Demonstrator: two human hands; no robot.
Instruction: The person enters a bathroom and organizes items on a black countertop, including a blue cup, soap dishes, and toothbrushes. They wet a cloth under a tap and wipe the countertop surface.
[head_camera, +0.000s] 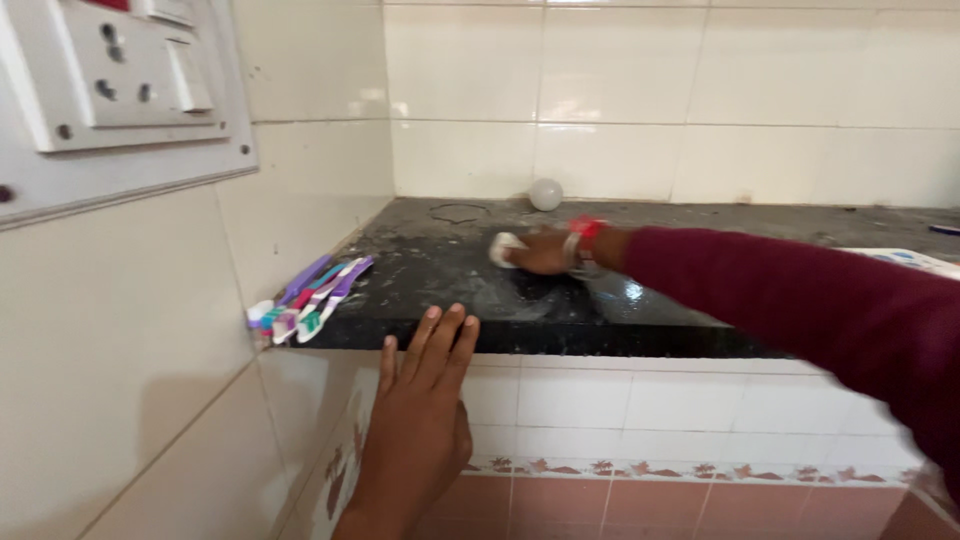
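the right hand (540, 251) reaches across the black counter (600, 310), its fingers closed around a small white cloth (503, 247) pressed flat on the wet, smeared stone near the counter's middle. a red band sits at that wrist, and a maroon sleeve (800, 300) covers the arm. the left hand (425, 400) holds nothing: it lies open and flat, fingers together and pointing up, with the fingertips touching the counter's front edge and the palm against the white tiles below. a bunch of toothbrushes (310, 295) lies at the counter's left end, heads jutting over the edge, beside the tiled side wall. a white ball (545, 194) rests at the back wall, behind the cloth. a switch panel (110, 90) is fixed on the left wall.
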